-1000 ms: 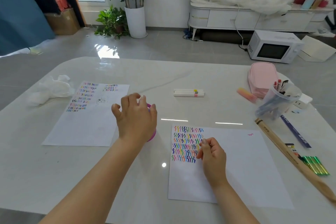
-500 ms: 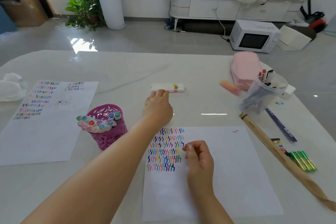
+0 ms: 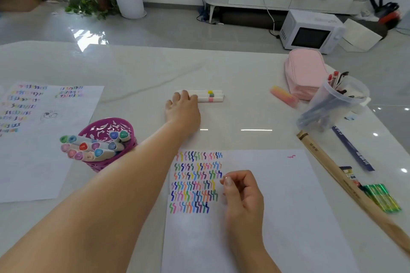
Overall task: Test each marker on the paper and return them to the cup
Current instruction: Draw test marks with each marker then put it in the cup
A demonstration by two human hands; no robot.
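The table [image 3: 133,68] carries the test paper [image 3: 277,206] at its near edge, with the purple cup [image 3: 104,126] to the left. I see the right hand [image 3: 241,193] curled on the paper, holding nothing. Mid-table, the left hand [image 3: 183,108] covers the white markers [image 3: 210,97]; I cannot tell if it grips. I judge them light, stiff and slick, so I'd pinch mid-barrel.

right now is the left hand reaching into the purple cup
No, the left hand touches the white markers lying on the table, apart from the purple cup.
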